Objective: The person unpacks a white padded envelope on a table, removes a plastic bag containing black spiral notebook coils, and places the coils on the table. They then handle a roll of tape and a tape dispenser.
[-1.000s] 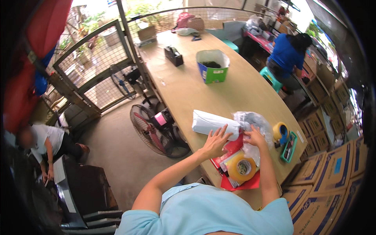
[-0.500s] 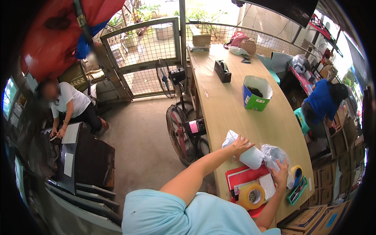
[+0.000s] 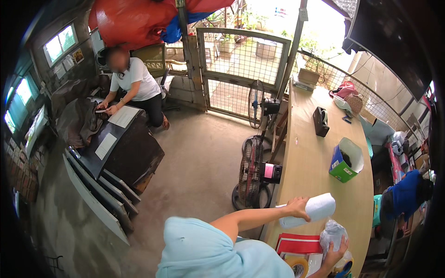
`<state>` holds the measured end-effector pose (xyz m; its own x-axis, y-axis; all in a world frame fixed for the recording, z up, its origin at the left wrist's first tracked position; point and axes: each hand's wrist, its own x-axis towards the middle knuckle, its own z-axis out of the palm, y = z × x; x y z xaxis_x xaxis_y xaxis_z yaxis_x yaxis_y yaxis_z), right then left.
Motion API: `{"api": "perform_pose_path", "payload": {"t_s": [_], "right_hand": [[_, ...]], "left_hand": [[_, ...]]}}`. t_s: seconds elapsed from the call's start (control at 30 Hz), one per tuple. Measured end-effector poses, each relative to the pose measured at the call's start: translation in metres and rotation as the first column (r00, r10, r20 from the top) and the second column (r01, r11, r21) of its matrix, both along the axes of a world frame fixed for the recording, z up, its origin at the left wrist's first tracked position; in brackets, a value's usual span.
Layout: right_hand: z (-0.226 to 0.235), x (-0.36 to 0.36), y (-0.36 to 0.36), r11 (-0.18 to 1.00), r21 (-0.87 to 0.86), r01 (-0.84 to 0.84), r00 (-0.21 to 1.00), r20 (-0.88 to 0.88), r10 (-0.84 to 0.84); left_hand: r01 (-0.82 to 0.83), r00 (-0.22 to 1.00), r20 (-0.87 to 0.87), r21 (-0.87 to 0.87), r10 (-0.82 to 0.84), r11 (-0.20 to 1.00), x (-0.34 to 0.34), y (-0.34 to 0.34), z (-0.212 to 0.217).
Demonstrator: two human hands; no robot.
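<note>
A white, ribbed cylinder-shaped bundle (image 3: 322, 206) lies slantwise over the near part of the wooden table. My left hand (image 3: 298, 209) is closed round its middle, thumb on the near side. Just nearer to me, my right hand (image 3: 337, 252) curls its fingers against a crumpled clear plastic bag (image 3: 332, 232); what the bag contains is unclear. Beside the bag is a red folder (image 3: 297, 244), with a roll of yellowish tape (image 3: 296, 265) and a white packet (image 3: 314, 264) on it. Another tape roll (image 3: 345, 268) is partly hidden by my right hand.
On the long table (image 3: 306, 162) stand a green-and-blue box (image 3: 345, 171) and a black tape dispenser (image 3: 320, 121). Two floor fans (image 3: 251, 171) stand left of it. A person in white (image 3: 139, 78) sits at a dark desk; another in blue (image 3: 404, 194) is at right.
The view has swung left. My left hand, spread on the white bundle before, now grips it, and the bundle has turned. My right hand stays at the plastic bag.
</note>
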<state>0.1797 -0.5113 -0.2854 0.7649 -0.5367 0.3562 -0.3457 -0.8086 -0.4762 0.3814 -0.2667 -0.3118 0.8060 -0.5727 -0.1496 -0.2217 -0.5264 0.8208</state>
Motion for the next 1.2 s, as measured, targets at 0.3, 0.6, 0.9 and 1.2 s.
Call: {"api": "perform_pose_path", "payload": {"t_s": [0.3, 0.6, 0.9, 1.2], "right_hand": [[0.032, 0.050, -0.024, 0.906, -0.305, 0.294, 0.930, -0.128, -0.345], [-0.064, 0.011, -0.124, 0.983, -0.172, 0.063, 0.685, -0.709, -0.168], [-0.026, -0.025, -0.143, 0.963, -0.220, 0.156, 0.682, -0.681, -0.266], [-0.016, 0.109, 0.050, 0.470, 0.823, -0.320, 0.946, 0.304, 0.112]], "left_hand": [[-0.085, 0.987, -0.149, -0.158, 0.061, 0.984, 0.002, 0.018, -0.004], [-0.122, 0.934, -0.353, -0.173, 0.054, 0.977, -0.019, 0.017, -0.009], [-0.226, 0.931, -0.351, -0.334, 0.102, 0.915, -0.007, -0.006, -0.054], [-0.211, 0.969, -0.206, -0.401, 0.137, 0.891, -0.026, -0.034, -0.021]]}}
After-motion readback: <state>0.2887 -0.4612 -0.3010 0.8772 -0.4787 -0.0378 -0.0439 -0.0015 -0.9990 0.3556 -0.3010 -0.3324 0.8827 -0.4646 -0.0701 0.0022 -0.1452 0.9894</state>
